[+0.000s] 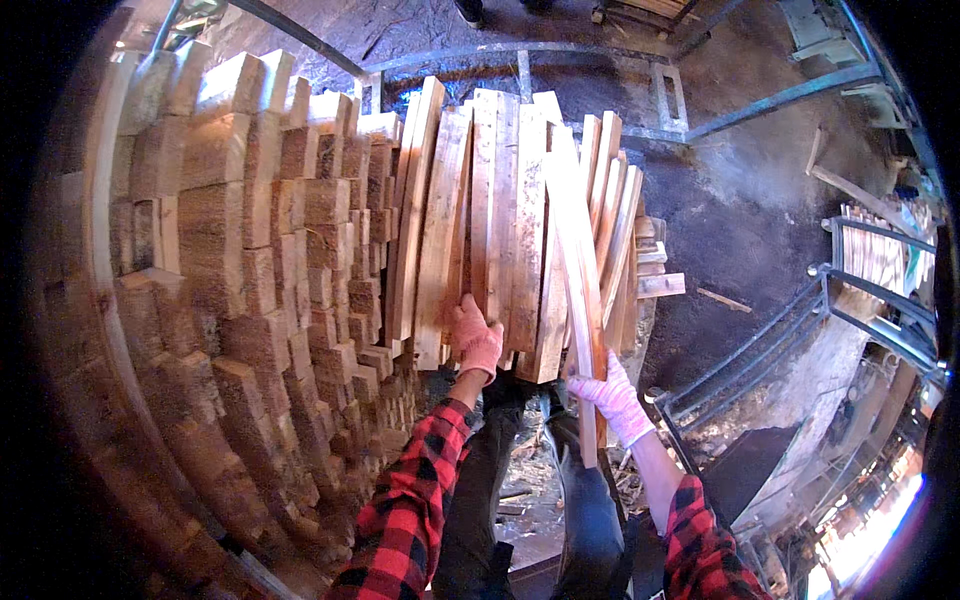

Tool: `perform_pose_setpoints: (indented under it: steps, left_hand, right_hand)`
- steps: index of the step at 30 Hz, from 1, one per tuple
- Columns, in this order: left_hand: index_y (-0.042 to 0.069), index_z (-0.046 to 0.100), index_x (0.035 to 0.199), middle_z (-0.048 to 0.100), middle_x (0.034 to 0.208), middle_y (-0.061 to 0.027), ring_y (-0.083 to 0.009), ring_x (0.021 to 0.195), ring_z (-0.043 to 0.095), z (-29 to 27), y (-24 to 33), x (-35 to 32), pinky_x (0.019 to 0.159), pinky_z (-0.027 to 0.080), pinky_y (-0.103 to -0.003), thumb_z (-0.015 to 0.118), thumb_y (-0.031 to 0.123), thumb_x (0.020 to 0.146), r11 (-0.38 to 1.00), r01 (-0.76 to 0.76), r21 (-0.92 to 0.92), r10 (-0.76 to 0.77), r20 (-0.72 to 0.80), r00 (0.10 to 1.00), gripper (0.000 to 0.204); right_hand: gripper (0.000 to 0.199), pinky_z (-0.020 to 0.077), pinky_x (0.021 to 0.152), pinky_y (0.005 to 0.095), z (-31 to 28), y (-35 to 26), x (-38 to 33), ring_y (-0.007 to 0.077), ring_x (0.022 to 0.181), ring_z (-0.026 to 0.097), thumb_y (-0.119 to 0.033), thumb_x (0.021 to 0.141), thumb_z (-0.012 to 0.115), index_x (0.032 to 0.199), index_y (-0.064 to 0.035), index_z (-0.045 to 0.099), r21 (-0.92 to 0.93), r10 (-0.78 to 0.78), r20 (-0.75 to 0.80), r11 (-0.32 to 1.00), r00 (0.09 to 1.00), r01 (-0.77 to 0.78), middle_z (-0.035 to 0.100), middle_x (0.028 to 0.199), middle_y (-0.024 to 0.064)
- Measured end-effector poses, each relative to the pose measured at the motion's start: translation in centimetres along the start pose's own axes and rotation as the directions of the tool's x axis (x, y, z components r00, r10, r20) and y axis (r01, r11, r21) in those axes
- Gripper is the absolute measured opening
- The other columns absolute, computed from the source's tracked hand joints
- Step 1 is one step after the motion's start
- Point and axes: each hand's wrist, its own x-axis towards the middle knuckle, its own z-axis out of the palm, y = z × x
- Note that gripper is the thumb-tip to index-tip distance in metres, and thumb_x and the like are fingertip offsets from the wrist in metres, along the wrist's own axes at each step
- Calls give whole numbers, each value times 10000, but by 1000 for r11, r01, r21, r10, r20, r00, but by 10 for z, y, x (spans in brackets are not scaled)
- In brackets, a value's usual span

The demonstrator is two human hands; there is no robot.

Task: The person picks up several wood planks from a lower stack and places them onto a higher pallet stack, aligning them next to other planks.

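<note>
A pile of light wooden boards (492, 210) lies in front of me, their lengths running away from my body. My left hand (476, 342), in a pink glove, is closed at the near part of the pile, with its fingers curled over a wooden board (441, 235); its fingertips are partly hidden. My right hand (608, 397), also gloved in pink, is wrapped round the near part of a long wooden batten (574, 255). That batten lies slightly askew over the right side of the pile, its near end sticking out toward my legs.
A tall stack of wooden blocks (215, 220) fills the left side. Beyond the pile runs a blue metal frame (525, 75). A dark metal rack (750, 340) stands at the right, with more boards (880, 250) behind it. Wood scraps (525, 480) litter the ground between my legs.
</note>
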Motion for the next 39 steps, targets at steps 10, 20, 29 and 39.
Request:
perform_pose_setpoints:
  steps: [10,20,29,39]
  left_hand:
    - [-10,369,1459,443,1431,-311,-454,1293,494,57,25,-30,1087,420,-495,725,201,827,901,139,-411,-225,-168,960,756]
    - [17,507,1438,600,1330,-197,-296,1262,562,-4,5,-154,1085,415,-376,574,353,1027,571,-134,-810,241,10,971,535]
    - [34,174,1571,314,1572,-265,-446,1463,293,-4,-116,-46,1225,231,-524,802,243,813,997,35,66,-8,-367,930,1006]
    - [24,435,1398,599,1307,-134,-260,1214,562,-89,-13,-195,1072,452,-392,797,320,841,569,172,-804,348,425,836,727]
  right_hand:
    - [820,550,841,307,15,-37,41,155,930,652,-136,768,879,1447,-9,438,-66,-43,-75,997,996,38,668,1072,50]
    - [1014,497,1008,359,42,-18,89,216,1139,606,-213,702,931,1502,10,349,-159,-49,-13,986,999,46,628,1242,91]
    - [815,498,984,339,57,-46,69,163,1096,608,-189,770,876,1465,-61,469,21,42,162,999,986,-47,638,1223,32]
    - [816,504,988,345,36,-25,3,182,1107,614,-259,811,864,1480,-68,437,21,79,242,996,967,-86,651,1204,45]
